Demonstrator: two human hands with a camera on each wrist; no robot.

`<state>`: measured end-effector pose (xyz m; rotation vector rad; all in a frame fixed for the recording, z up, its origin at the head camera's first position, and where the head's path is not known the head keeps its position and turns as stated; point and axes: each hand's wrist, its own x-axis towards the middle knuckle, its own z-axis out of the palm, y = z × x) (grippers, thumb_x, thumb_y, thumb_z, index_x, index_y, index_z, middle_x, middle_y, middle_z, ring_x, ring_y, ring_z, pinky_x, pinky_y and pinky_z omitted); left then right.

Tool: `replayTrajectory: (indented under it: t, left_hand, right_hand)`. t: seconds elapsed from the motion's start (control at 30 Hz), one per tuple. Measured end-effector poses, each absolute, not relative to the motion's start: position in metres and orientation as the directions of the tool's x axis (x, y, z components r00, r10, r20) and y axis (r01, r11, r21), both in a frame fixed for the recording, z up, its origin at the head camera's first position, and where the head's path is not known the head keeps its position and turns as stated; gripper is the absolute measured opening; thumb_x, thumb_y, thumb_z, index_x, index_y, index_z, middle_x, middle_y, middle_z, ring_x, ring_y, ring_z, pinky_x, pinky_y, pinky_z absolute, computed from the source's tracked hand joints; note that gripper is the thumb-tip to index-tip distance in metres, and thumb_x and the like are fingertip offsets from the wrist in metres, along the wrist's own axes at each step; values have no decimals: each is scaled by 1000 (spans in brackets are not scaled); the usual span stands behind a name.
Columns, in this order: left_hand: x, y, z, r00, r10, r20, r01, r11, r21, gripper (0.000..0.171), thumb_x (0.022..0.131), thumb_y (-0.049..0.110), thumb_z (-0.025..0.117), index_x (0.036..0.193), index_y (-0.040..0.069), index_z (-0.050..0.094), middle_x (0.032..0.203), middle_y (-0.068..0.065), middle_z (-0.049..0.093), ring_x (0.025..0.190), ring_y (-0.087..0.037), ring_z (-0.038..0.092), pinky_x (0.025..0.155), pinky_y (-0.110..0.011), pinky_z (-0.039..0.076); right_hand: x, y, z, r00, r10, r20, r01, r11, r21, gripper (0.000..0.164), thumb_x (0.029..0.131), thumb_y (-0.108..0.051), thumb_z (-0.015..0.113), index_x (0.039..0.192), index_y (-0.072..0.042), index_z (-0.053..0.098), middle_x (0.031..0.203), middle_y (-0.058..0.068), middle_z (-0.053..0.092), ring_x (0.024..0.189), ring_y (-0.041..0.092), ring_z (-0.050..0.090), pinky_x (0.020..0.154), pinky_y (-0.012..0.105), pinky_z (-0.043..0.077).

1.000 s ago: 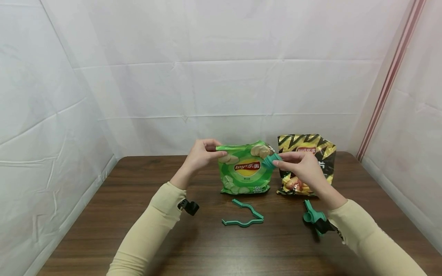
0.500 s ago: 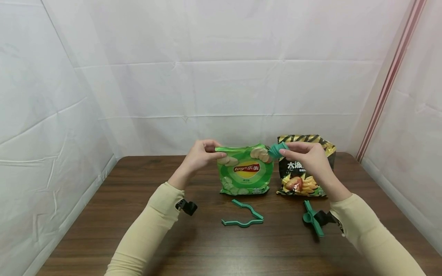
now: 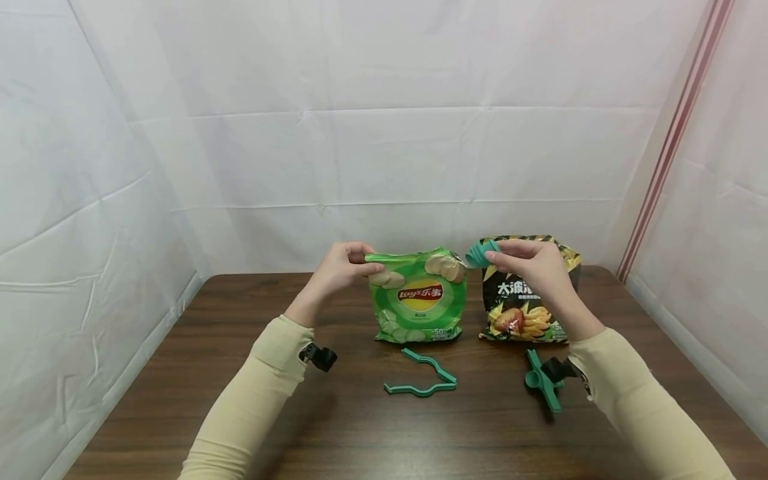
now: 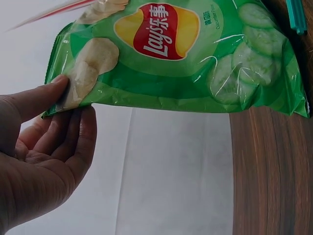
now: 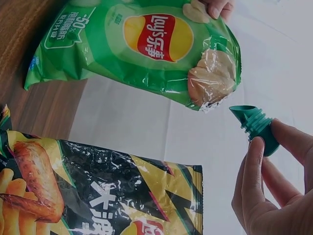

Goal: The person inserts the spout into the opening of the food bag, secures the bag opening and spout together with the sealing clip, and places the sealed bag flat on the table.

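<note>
My left hand (image 3: 339, 272) pinches the top left corner of a green Lay's chip bag (image 3: 420, 320), thumb in front and fingers behind. The bag hangs upright just behind an unfolded green bag clip frame (image 3: 444, 386) on the table. Between thumb and fingers my right hand (image 3: 537, 267) holds a small green threaded pour spout (image 5: 257, 125). In the right wrist view the spout's slanted mouth points at the bag's crumpled, cut corner, with a small gap between them.
A black and yellow chip bag (image 3: 522, 320) stands at the back right, partly hidden behind my right hand. A second green bag clip (image 3: 550, 395) with a round spout part lies on the wooden table (image 3: 252, 413), near my right wrist. White sheeting (image 3: 384, 153) surrounds the table's back and sides.
My right hand has drawn the spout up and away from the green bag's right corner. The left hand and bag have shifted slightly left.
</note>
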<state>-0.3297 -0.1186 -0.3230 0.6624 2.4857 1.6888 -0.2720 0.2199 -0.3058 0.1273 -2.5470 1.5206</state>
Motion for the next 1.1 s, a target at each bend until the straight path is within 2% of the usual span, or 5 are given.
replayTrajectory:
  t: [0.4, 0.67, 0.97, 1.1]
  left_hand:
    - [-334, -123, -321, -897, 407, 170, 323, 342, 883, 19, 85, 17, 72, 97, 3, 68, 79, -3, 71, 77, -17, 64, 68, -32, 50]
    - [-339, -124, -319, -896, 415, 156, 317, 353, 880, 20, 86, 14, 71, 99, 0, 68, 78, -1, 71, 73, -15, 64, 63, -29, 49]
    - [-344, -127, -320, -888, 441, 126, 279, 300, 912, 26, 86, 9, 70, 105, -7, 64, 80, -1, 72, 74, -13, 67, 69, -31, 55]
    - [-345, -127, -321, -887, 446, 118, 270, 294, 917, 24, 85, 9, 70, 104, -4, 65, 82, -2, 73, 76, -15, 68, 72, -34, 55]
  right_hand:
    - [-289, 214, -305, -984, -50, 172, -176, 451, -875, 59, 82, -45, 72, 125, -6, 62, 134, 16, 55, 103, 26, 67, 101, 49, 42]
    - [-291, 212, -303, -987, -76, 138, -158, 461, -873, 58, 82, -47, 71, 126, -9, 62, 132, 14, 58, 103, 26, 66, 98, 48, 43]
    - [-298, 208, -303, -989, -87, 122, -149, 474, -868, 61, 79, -49, 73, 125, -9, 62, 125, 16, 62, 98, 23, 69, 98, 47, 44]
    - [-302, 208, -305, -984, -110, 141, -177, 477, -861, 60, 79, -47, 73, 122, -6, 63, 119, 17, 65, 95, 24, 70, 94, 43, 49]
